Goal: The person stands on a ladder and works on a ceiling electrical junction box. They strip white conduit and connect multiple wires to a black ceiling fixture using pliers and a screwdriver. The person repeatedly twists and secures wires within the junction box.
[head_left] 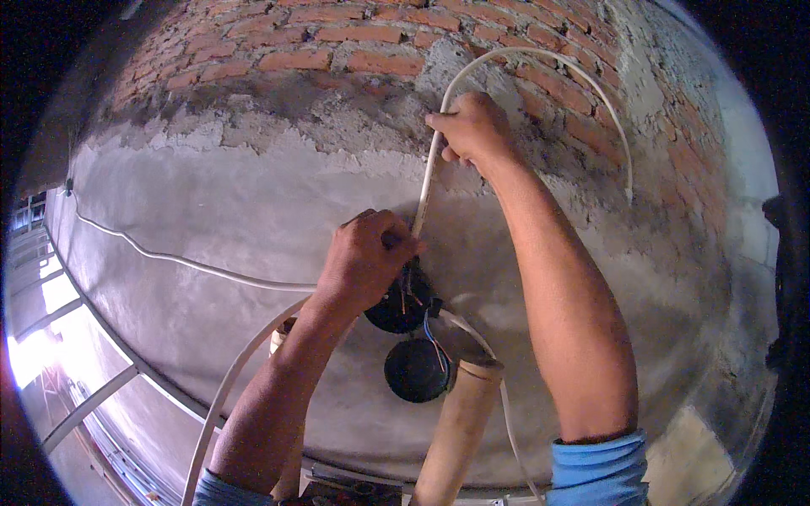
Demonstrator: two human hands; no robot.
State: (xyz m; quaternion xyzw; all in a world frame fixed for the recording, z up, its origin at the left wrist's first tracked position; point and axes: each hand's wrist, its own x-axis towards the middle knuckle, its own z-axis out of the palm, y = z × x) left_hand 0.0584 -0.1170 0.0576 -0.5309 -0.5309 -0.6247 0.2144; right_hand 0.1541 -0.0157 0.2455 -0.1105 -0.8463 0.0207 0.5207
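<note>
1. I have the white cable (525, 50) in front of the wall (253, 202): it rises from near the upper black box (396, 312), runs through the right hand (477, 131), arches across the brick and droops to a loose end on the right.
2. My right fingers are closed on it, thumb laid across the sheath and the others curled in, with no gap that I can see.
3. My left fingers are curled at its lower stretch, beside the upper black box. They touch or nearly touch the sheath; I cannot tell whether they truly pinch it, because the hand hides that part.
4. I judge it light, and springy rather than limp: the arch carries its own weight, so I would expect it to push back when bent and swing at the loose end.
5. The sheath looks smooth and might slide through a lazy pinch. I would take hold low, close to the upper black box, for fine control, and use the second hold higher up to steady the arch.
6. The thin wires (435, 337) hanging between the upper black box and the lower black box (417, 371) look far more delicate; I would keep my fingers off them and avoid snagging them.
</note>
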